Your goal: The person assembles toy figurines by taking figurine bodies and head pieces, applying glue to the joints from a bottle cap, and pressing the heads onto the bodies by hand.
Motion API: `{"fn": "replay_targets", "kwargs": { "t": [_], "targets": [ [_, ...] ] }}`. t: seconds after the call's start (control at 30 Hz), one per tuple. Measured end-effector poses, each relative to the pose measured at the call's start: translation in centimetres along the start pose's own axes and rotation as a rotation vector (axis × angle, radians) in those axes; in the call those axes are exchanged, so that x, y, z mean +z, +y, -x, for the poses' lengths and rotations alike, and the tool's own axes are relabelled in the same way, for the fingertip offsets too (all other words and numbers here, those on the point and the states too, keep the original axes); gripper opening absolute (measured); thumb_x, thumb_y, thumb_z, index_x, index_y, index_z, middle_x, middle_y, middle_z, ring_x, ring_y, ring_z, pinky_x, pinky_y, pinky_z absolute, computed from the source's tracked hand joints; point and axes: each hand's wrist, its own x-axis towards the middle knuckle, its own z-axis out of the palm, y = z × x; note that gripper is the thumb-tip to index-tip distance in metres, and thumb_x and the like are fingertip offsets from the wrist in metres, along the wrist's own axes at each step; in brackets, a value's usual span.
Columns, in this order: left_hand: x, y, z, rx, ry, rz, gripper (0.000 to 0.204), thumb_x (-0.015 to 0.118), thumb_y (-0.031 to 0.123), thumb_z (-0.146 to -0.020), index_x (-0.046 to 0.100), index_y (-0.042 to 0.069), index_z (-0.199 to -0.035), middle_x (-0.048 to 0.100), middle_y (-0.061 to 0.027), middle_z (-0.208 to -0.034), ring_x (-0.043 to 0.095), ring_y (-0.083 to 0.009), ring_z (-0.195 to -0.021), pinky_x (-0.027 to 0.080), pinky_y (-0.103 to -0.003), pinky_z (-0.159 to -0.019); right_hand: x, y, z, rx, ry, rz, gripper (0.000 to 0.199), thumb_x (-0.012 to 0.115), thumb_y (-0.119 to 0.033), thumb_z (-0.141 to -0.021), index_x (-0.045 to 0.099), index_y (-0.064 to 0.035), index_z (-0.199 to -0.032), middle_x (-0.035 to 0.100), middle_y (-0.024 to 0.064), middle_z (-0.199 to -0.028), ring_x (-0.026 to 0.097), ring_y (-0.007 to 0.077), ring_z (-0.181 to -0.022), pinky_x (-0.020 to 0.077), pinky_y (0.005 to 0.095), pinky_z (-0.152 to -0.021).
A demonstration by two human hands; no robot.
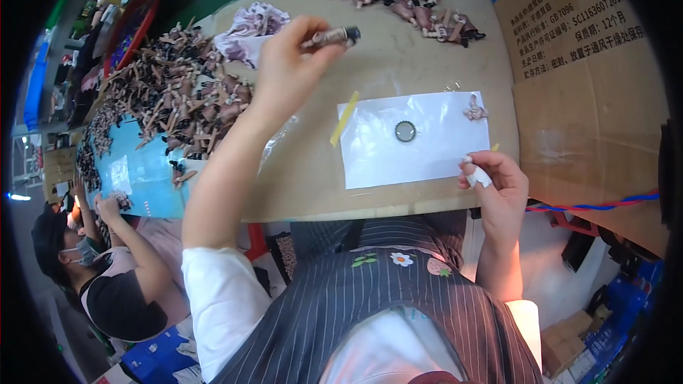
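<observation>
My left hand [299, 60] is raised over the table and closed around a small toy figure [329, 38] with a dark end. Over the lower right corner of a white sheet [377, 163], the fingers of my right hand [504, 185] are pinched together. A small pale bit shows at their tips, too small to name, and white tape [480, 177] wraps one digit. On the sheet lies a round metal cap [405, 131] with a crimped rim. Small pale pinkish parts [475, 109] rest at its upper right corner.
Many toy figures are heaped at the left [185, 92], and a smaller pile [420, 7] lies at the far side. Beside the left heap is a crumpled patterned cloth [252, 28]. A cardboard box [576, 121] borders the right. Another person [128, 270] works at the left.
</observation>
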Motion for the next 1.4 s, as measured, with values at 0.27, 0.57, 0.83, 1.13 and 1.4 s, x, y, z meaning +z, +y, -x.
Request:
{"fn": "replay_targets", "kwargs": {
  "t": [0.27,0.57,0.83,1.13,1.4],
  "targets": [
    [-1.1,3.3,11.5,0.018,-0.033,0.081,0.028,0.071,0.002,-0.083,0.063,-0.002,-0.110,0.066,-0.0075,-0.095,0.061,-0.0108,-0.086,0.048,-0.023,-0.075,1.6,0.5,-0.7,-0.104,-0.065,0.126,0.024,0.055,0.013,-0.082,0.062,0.0059,-0.104,0.065,0.0089,-0.097,0.063,0.0136,-0.089,0.0514,0.0261,-0.081],
    [1.9,2.9,16.1,-0.151,0.004,0.421,0.028,0.074,-0.002,-0.079,0.065,-0.003,-0.106,0.063,-0.0089,-0.095,0.061,-0.0146,-0.089,0.049,-0.025,-0.076,4.4,0.9,-3.5,-0.362,-0.113,0.782,0.029,0.053,0.015,-0.072,0.064,0.0031,-0.096,0.064,0.0135,-0.091,0.065,0.0252,-0.083,0.0510,0.0313,-0.075],
    [2.1,2.6,16.2,-0.335,0.001,0.507,0.029,0.075,0.001,-0.080,0.065,-0.001,-0.107,0.065,-0.0084,-0.094,0.063,-0.0142,-0.083,0.050,-0.026,-0.075,5.2,1.5,-4.1,-0.453,-0.112,1.082,0.030,0.056,0.012,-0.068,0.066,0.0005,-0.094,0.062,0.0137,-0.087,0.061,0.0317,-0.080,0.0495,0.0392,-0.070],
    [2.7,2.3,16.4,-0.311,0.028,0.549,0.026,0.071,0.001,-0.083,0.063,-0.001,-0.108,0.065,-0.0081,-0.095,0.063,-0.0132,-0.085,0.050,-0.026,-0.076,5.6,1.4,-4.0,-0.460,-0.139,1.150,0.029,0.060,0.010,-0.067,0.066,0.0002,-0.094,0.061,0.0133,-0.087,0.061,0.0310,-0.080,0.0491,0.0393,-0.071],
    [3.2,2.6,16.4,-0.309,-0.023,0.632,0.025,0.067,-0.002,-0.086,0.062,-0.002,-0.111,0.066,-0.0086,-0.100,0.064,-0.0139,-0.088,0.052,-0.027,-0.081,5.5,-0.1,-2.9,-0.432,-0.081,0.908,0.030,0.059,0.013,-0.071,0.068,0.0010,-0.097,0.063,0.0128,-0.087,0.063,0.0258,-0.076,0.0499,0.0318,-0.066]
  ]
}}
